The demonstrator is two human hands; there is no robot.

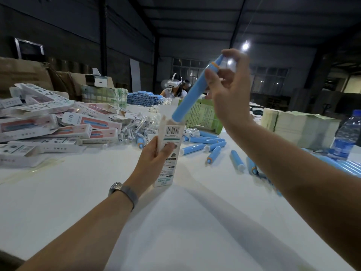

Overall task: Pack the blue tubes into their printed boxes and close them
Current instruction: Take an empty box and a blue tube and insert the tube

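My left hand [154,155] grips a white printed box [169,153] upright above the table, its top flap open. My right hand [228,89] pinches the upper end of a blue tube [195,90] with an orange ring. The tube is tilted, and its lower end sits at the box's open mouth. Several more blue tubes [205,145] lie loose on the white table [175,222] to the right of the box.
A heap of printed boxes [48,124] covers the table's left side. Small clear-wrapped parts [136,126] lie behind the held box. Stacks of green-printed cartons [297,124] and a water bottle [346,133] stand at right. A person with a headset [174,85] sits at the far end.
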